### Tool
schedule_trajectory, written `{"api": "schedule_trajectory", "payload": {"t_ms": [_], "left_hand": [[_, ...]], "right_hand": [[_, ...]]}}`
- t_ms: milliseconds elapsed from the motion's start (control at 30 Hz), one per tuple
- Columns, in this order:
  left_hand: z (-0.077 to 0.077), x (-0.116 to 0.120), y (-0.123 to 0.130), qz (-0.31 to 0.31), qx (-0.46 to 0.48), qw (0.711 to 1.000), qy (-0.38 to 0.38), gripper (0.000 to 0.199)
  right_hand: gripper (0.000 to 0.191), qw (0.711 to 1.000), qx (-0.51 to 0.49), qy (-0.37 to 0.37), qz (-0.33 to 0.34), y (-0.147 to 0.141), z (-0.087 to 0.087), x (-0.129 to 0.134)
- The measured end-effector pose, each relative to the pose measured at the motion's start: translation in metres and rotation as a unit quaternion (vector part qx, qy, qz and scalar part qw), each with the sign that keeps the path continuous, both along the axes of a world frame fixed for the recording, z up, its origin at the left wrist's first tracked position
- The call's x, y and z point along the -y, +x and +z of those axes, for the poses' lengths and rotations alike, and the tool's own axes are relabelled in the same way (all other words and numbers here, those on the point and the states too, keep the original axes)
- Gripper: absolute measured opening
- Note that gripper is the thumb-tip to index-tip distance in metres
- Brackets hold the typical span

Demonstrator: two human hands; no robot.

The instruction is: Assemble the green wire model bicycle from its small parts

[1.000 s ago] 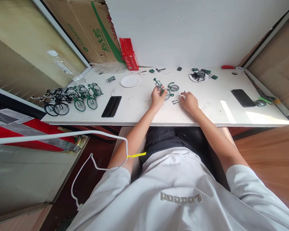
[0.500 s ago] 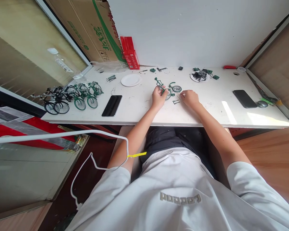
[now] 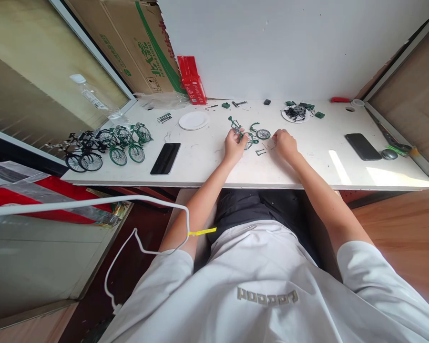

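My left hand point(image 3: 235, 146) is closed round a partly built green miniature bicycle point(image 3: 249, 142), its wheel sticking out to the right of my fingers. My right hand point(image 3: 285, 143) is at the table to the right, thumb and fingertips pinched together; whatever is between them is too small to make out. Between the hands lie a loose small wheel point(image 3: 263, 134) and a curved green mudguard-like part point(image 3: 254, 126). Nearer to me is a small dark frame-shaped piece point(image 3: 260, 152).
Several finished miniature bicycles point(image 3: 117, 155) stand at the left beside a phone point(image 3: 166, 158) and white plates point(image 3: 193, 121). A plate of black parts point(image 3: 296, 114) sits at the back right, with another phone point(image 3: 362, 146) further right. A white cable point(image 3: 157, 196) crosses the lower left.
My right hand has moved slightly to the right and up, away from the loose wheel. My left hand still holds the miniature bicycle in about the same place.
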State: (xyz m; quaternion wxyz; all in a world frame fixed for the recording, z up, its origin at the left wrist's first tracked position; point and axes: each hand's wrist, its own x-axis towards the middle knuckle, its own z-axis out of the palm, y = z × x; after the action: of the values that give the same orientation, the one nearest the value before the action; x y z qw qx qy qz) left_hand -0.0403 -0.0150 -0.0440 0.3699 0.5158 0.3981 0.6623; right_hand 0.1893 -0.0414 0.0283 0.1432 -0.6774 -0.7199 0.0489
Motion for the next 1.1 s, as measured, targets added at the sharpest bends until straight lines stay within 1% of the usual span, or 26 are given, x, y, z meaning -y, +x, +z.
{"api": "schedule_trajectory", "payload": {"t_ms": [100, 200, 267, 333, 400, 433, 500, 600, 667, 867, 1100], "left_hand": [[0.002, 0.002, 0.001, -0.004, 0.003, 1.0, -0.001, 0.044], [0.004, 0.003, 0.001, -0.006, 0.007, 1.0, -0.005, 0.047], [0.006, 0.004, 0.001, -0.009, 0.007, 1.0, -0.006, 0.049], [0.008, 0.005, 0.001, -0.02, 0.008, 1.0, -0.007, 0.052], [0.01, 0.007, 0.002, -0.037, 0.016, 0.999, -0.013, 0.055], [0.011, 0.008, 0.003, -0.045, 0.022, 0.999, -0.018, 0.057], [0.014, 0.011, 0.004, -0.06, 0.031, 0.997, -0.027, 0.061], [0.019, 0.015, 0.007, -0.084, 0.038, 0.995, -0.036, 0.067], [0.024, 0.018, 0.008, -0.099, 0.041, 0.993, -0.038, 0.07], [0.03, 0.023, 0.008, -0.129, 0.042, 0.99, -0.041, 0.07], [0.031, 0.024, 0.009, -0.126, 0.042, 0.99, -0.046, 0.071]], "right_hand": [[0.026, 0.997, -0.055, 0.044, 0.023, 0.006, -0.01, -0.003], [0.026, 0.987, -0.118, 0.097, 0.054, 0.008, -0.02, -0.003], [0.026, 0.979, -0.155, 0.111, 0.068, 0.008, -0.025, -0.001], [0.026, 0.968, -0.198, 0.122, 0.1, 0.005, -0.028, 0.001], [0.032, 0.949, -0.246, 0.133, 0.144, 0.002, -0.03, 0.003], [0.038, 0.94, -0.269, 0.134, 0.164, -0.001, -0.031, 0.004], [0.051, 0.925, -0.311, 0.122, 0.18, -0.006, -0.034, 0.005], [0.067, 0.91, -0.362, 0.09, 0.179, -0.013, -0.038, 0.005], [0.072, 0.903, -0.383, 0.08, 0.176, -0.016, -0.04, 0.005], [0.072, 0.892, -0.411, 0.04, 0.186, -0.021, -0.048, 0.007], [0.067, 0.89, -0.415, 0.044, 0.185, -0.019, -0.053, 0.005]]}}
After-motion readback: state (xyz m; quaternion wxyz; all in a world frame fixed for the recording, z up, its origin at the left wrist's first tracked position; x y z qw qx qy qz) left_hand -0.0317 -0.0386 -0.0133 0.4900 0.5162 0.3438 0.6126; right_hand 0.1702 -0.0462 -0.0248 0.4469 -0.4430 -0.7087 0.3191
